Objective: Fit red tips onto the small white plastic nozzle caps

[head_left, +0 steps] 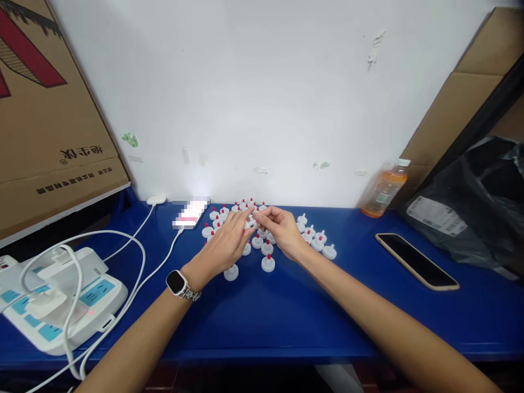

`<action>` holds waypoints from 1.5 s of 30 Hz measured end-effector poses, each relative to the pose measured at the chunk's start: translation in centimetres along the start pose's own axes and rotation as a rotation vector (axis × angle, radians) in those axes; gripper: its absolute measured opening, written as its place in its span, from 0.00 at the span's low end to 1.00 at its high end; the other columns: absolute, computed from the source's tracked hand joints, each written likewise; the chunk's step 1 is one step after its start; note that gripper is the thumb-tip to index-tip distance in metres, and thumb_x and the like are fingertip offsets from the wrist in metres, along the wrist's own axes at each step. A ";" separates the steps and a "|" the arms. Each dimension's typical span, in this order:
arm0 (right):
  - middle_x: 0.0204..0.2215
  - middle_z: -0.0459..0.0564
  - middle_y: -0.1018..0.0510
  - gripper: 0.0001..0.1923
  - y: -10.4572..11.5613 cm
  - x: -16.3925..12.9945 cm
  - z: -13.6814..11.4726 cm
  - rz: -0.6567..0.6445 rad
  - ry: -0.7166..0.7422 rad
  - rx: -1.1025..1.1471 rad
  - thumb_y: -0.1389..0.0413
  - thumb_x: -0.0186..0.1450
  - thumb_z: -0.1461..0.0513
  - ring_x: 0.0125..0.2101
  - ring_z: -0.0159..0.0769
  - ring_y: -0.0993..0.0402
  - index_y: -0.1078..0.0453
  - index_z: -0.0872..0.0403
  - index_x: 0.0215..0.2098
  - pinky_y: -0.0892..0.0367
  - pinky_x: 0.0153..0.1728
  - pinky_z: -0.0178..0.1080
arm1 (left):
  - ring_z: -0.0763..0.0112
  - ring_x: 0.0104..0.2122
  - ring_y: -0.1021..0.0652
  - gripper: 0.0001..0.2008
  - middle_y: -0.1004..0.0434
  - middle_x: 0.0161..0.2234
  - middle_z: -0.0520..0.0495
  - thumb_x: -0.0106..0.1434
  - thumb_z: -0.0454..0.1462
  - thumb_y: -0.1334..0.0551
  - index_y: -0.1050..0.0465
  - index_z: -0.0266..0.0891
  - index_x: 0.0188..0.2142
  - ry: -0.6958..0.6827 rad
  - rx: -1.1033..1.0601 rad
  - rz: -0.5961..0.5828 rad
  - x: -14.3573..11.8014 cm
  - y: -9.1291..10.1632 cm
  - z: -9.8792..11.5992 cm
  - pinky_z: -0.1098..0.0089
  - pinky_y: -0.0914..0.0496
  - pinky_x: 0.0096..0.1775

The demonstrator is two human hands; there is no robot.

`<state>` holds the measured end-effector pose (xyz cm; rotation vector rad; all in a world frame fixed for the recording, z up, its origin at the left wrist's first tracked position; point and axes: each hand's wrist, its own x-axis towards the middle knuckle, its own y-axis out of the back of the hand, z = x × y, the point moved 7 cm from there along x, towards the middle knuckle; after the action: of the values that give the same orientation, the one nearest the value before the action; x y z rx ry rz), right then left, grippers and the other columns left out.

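Observation:
My left hand [225,240], with a watch [177,283] on its wrist, reaches in over a cluster of small white nozzle caps. Between its thumb and fingers sits a white nozzle cap [250,222], partly covered. My right hand [284,229] meets it there, thumb and forefinger pinched at the top of that cap; what they hold is too small to make out. Around both hands stand many white caps with red tips, such as the red-tipped cap [268,263] in front. White caps without red tips [329,251] stand at the right, and an untipped cap [231,272] below my left hand.
A blue table [311,322] runs along a white wall. On the left are a power strip [94,295] with looping white cables and a lit phone [191,213]. To the right lie another phone [417,261], an orange drink bottle [385,188] and a dark plastic bag [470,202].

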<state>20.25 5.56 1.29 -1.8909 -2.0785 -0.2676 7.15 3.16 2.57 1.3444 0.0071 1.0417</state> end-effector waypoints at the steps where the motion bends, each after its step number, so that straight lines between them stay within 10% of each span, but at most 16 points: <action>1: 0.23 0.44 0.28 0.19 -0.1 0.0 -0.2 0.012 0.018 -0.004 0.35 0.55 0.47 0.24 0.30 0.35 0.30 0.54 0.28 0.37 0.29 0.36 | 0.55 0.58 0.34 0.25 0.36 0.60 0.37 0.75 0.43 0.55 0.52 0.42 0.68 0.006 -0.013 0.004 0.0 0.0 0.0 0.50 0.36 0.58; 12: 0.24 0.46 0.25 0.16 -0.7 -0.4 -0.9 -0.062 0.112 -0.044 0.39 0.61 0.51 0.25 0.31 0.31 0.32 0.54 0.28 0.36 0.29 0.35 | 0.58 0.62 0.35 0.27 0.41 0.64 0.38 0.75 0.46 0.56 0.55 0.43 0.69 0.091 -0.251 0.002 -0.1 -0.8 -0.8 0.55 0.39 0.62; 16: 0.24 0.44 0.26 0.13 0.1 1.0 -1.3 -0.090 0.171 -0.317 0.43 0.65 0.53 0.25 0.30 0.32 0.32 0.54 0.30 0.37 0.29 0.35 | 0.60 0.59 0.33 0.29 0.35 0.60 0.41 0.74 0.48 0.53 0.56 0.46 0.70 0.157 -0.218 0.027 0.2 0.1 -2.4 0.54 0.40 0.62; 21: 0.23 0.43 0.24 0.05 0.4 3.5 0.3 -0.220 0.138 -0.750 0.44 0.65 0.60 0.23 0.30 0.32 0.31 0.54 0.33 0.39 0.28 0.34 | 0.62 0.52 0.30 0.20 0.29 0.51 0.44 0.74 0.47 0.53 0.34 0.43 0.58 0.176 -0.136 0.137 0.0 2.4 -4.4 0.58 0.37 0.57; 32: 0.27 0.47 0.21 0.08 -0.7 5.0 2.0 -0.353 0.163 -1.198 0.43 0.65 0.58 0.28 0.33 0.28 0.27 0.54 0.33 0.43 0.31 0.34 | 0.61 0.51 0.29 0.17 0.28 0.47 0.45 0.74 0.46 0.52 0.28 0.43 0.47 0.140 -0.159 0.107 0.0 1.7 -3.4 0.59 0.35 0.54; 38: 0.26 0.46 0.22 0.14 4.1 4.1 0.5 -0.128 0.112 -1.062 0.51 0.70 0.55 0.26 0.33 0.29 0.27 0.53 0.43 0.41 0.31 0.34 | 0.61 0.49 0.29 0.16 0.28 0.46 0.45 0.74 0.45 0.51 0.29 0.43 0.46 0.108 -0.132 0.063 1.2 1.0 -2.1 0.58 0.35 0.53; 45: 0.38 0.57 0.20 0.14 12.8 3.7 -0.3 0.065 -0.131 -1.485 0.46 0.65 0.56 0.43 0.46 0.27 0.27 0.55 0.44 0.45 0.50 0.50 | 0.59 0.47 0.28 0.15 0.27 0.44 0.44 0.73 0.43 0.50 0.28 0.41 0.45 -0.050 -0.100 -0.052 5.8 -2.6 2.2 0.56 0.33 0.51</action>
<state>32.66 10.26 1.89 -2.6042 -1.9345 -2.1660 13.32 5.31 4.34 1.2724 -0.0462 0.9524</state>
